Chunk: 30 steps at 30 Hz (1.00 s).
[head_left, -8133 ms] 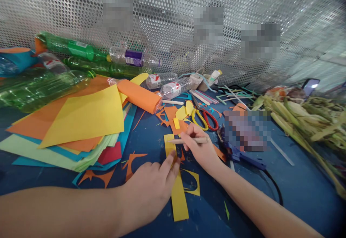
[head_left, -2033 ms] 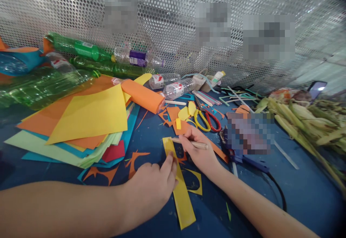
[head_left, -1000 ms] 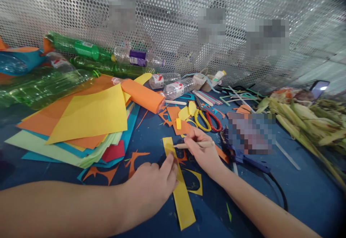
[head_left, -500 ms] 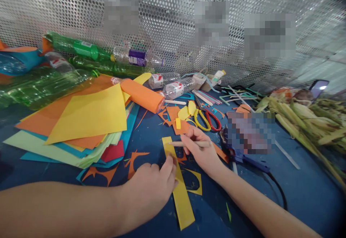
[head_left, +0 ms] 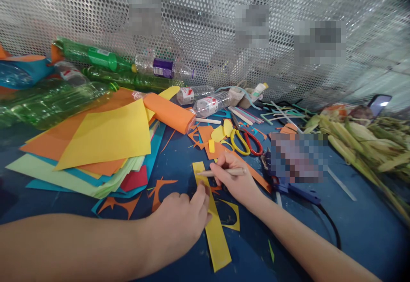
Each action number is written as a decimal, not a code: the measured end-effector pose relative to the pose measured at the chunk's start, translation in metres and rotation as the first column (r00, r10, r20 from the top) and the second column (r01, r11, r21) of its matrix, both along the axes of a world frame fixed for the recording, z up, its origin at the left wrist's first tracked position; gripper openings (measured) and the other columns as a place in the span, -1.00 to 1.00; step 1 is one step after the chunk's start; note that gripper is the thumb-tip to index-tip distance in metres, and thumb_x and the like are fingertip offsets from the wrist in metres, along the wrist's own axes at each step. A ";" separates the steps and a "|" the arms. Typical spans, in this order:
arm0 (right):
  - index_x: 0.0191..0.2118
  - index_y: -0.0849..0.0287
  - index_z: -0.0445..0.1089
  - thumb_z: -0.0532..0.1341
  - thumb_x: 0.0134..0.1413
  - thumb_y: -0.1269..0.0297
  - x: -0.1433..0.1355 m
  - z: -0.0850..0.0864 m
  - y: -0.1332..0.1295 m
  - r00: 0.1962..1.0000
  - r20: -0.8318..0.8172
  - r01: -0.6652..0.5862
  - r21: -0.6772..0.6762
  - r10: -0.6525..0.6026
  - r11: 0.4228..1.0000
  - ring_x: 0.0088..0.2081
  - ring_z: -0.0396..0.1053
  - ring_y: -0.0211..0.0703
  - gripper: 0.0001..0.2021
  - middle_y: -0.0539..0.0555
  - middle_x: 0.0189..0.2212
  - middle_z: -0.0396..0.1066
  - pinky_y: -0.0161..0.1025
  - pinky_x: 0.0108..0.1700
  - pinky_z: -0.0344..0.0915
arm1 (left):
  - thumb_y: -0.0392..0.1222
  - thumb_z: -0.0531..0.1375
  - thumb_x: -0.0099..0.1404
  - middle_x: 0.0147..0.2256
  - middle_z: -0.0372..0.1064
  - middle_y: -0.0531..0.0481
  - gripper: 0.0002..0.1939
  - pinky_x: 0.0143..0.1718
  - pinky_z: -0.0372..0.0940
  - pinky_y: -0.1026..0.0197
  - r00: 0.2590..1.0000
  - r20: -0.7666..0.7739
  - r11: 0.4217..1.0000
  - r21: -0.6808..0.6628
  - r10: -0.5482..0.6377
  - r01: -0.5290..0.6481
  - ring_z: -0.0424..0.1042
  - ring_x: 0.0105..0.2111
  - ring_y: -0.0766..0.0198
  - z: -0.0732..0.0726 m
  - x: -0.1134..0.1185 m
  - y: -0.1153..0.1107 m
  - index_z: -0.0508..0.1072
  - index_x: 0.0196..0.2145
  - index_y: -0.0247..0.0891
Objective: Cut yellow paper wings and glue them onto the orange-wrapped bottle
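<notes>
A yellow paper strip [head_left: 218, 241] lies lengthwise on the blue table. My left hand [head_left: 181, 220] presses on it with curled fingers, the fingertips and thumb holding it down near its middle. In my right hand [head_left: 235, 179] is a pencil [head_left: 206, 173], pinched between thumb and fingers. The pencil's tip is over the far end of the strip; whether it touches the paper I cannot tell. Beside the strip lies a yellow offcut [head_left: 236, 216] with a round hole, partly under the strip. Orange scraps [head_left: 156, 192] lie to the left of it.
Stacked coloured paper [head_left: 109, 135] is on the left, with green bottles [head_left: 64, 103] behind. An orange-wrapped bottle [head_left: 169, 113] lies near the middle. Scissors [head_left: 253, 142] with red and yellow handles, a blue glue gun [head_left: 297, 191] with its cord, and corn husks [head_left: 361, 141] are on the right.
My right hand has shifted slightly left, and the pencil tip has moved a little down and left over the strip. My left hand and the strip have stayed put.
</notes>
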State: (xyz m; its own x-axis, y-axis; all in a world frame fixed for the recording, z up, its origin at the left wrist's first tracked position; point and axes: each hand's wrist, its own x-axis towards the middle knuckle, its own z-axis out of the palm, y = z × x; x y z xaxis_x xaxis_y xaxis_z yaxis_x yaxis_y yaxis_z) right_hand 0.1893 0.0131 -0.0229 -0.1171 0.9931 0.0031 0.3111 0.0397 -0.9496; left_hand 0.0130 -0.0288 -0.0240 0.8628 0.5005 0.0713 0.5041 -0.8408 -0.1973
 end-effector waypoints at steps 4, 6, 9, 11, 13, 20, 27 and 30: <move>-0.52 0.11 0.09 0.13 0.08 0.26 0.000 0.000 0.000 1.000 0.008 -0.002 -0.001 0.002 1.000 -0.66 0.13 -0.35 -0.77 -0.17 -0.73 0.17 -0.38 -0.57 0.07 | -0.23 -0.12 0.37 -0.03 0.31 -0.36 -0.62 -0.64 0.22 0.26 1.000 -0.004 1.000 0.007 0.002 -0.002 0.40 -0.56 0.29 -0.001 0.000 0.000 0.33 0.02 -0.38; -0.52 0.11 0.09 0.13 0.08 0.25 0.000 -0.001 -0.001 1.000 0.000 -0.006 -0.010 0.006 1.000 -0.66 0.13 -0.35 -0.77 -0.17 -0.73 0.17 -0.37 -0.57 0.08 | -0.22 -0.11 0.36 -0.04 0.31 -0.37 -0.62 -0.63 0.22 0.27 1.000 -0.005 1.000 0.008 0.011 -0.011 0.40 -0.56 0.30 -0.002 0.000 0.000 0.33 0.01 -0.40; -0.52 0.11 0.08 0.13 0.07 0.24 -0.001 0.001 -0.002 1.000 -0.020 -0.004 -0.026 0.004 1.000 -0.67 0.12 -0.34 -0.77 -0.17 -0.75 0.16 -0.37 -0.58 0.07 | -0.22 -0.10 0.36 -0.06 0.33 -0.36 -0.63 -0.63 0.22 0.26 1.000 -0.002 1.000 -0.003 0.023 -0.023 0.39 -0.57 0.30 -0.003 0.000 0.000 0.34 0.00 -0.39; -0.53 0.11 0.07 0.12 0.07 0.25 -0.002 0.004 -0.002 0.998 -0.032 0.059 -0.012 -0.060 0.998 -0.70 0.08 -0.35 -0.77 -0.18 -0.77 0.13 -0.38 -0.61 0.03 | -0.23 -0.08 0.35 -0.03 0.31 -0.36 -0.64 -0.63 0.22 0.25 1.000 -0.004 1.000 -0.008 0.022 -0.022 0.39 -0.56 0.29 -0.004 0.000 -0.001 0.32 0.01 -0.38; -0.56 0.11 0.04 0.11 0.06 0.27 -0.002 0.008 -0.001 0.986 -0.037 0.164 0.039 -0.162 0.986 -0.72 0.03 -0.37 -0.75 -0.20 -0.80 0.08 -0.39 -0.63 0.00 | -0.24 -0.06 0.33 0.00 0.28 -0.36 -0.63 -0.63 0.22 0.25 1.000 -0.012 1.000 -0.009 0.020 -0.020 0.39 -0.56 0.29 -0.004 0.001 0.000 0.30 0.04 -0.37; -0.60 0.11 0.00 0.11 0.01 0.34 0.001 0.011 0.000 0.965 0.002 0.259 0.097 -0.261 0.961 -0.74 -0.03 -0.39 -0.73 -0.21 -0.82 0.00 -0.41 -0.65 -0.06 | -0.25 -0.05 0.32 0.04 0.23 -0.38 -0.61 -0.65 0.21 0.25 0.999 -0.033 1.000 -0.004 0.001 -0.001 0.37 -0.57 0.30 -0.003 0.000 -0.001 0.26 0.08 -0.36; -0.62 0.12 0.02 0.12 0.00 0.32 0.001 0.009 0.000 0.971 0.004 0.237 0.072 -0.238 0.969 -0.74 -0.02 -0.40 -0.72 -0.19 -0.82 0.03 -0.41 -0.64 -0.04 | -0.25 -0.04 0.32 0.01 0.26 -0.38 -0.61 -0.68 0.20 0.23 1.000 -0.017 1.000 0.006 0.007 -0.007 0.37 -0.59 0.28 -0.004 0.000 -0.001 0.26 0.07 -0.38; -0.62 0.12 0.02 0.12 0.00 0.31 0.002 0.009 0.000 0.974 0.016 0.224 0.074 -0.226 0.972 -0.74 -0.02 -0.39 -0.72 -0.19 -0.83 0.03 -0.41 -0.64 -0.03 | -0.25 -0.04 0.32 0.01 0.26 -0.40 -0.61 -0.68 0.18 0.24 1.000 -0.011 1.000 0.010 0.003 -0.003 0.36 -0.60 0.30 -0.004 0.000 0.000 0.25 0.08 -0.40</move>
State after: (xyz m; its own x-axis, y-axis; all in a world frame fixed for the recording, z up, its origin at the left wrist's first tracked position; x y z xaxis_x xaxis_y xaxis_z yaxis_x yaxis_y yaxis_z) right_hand 0.1909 0.0131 -0.0142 0.1082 0.9913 0.0749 0.3430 0.0335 -0.9387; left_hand 0.0130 -0.0291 -0.0282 0.8622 0.5021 0.0668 0.5041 -0.8375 -0.2108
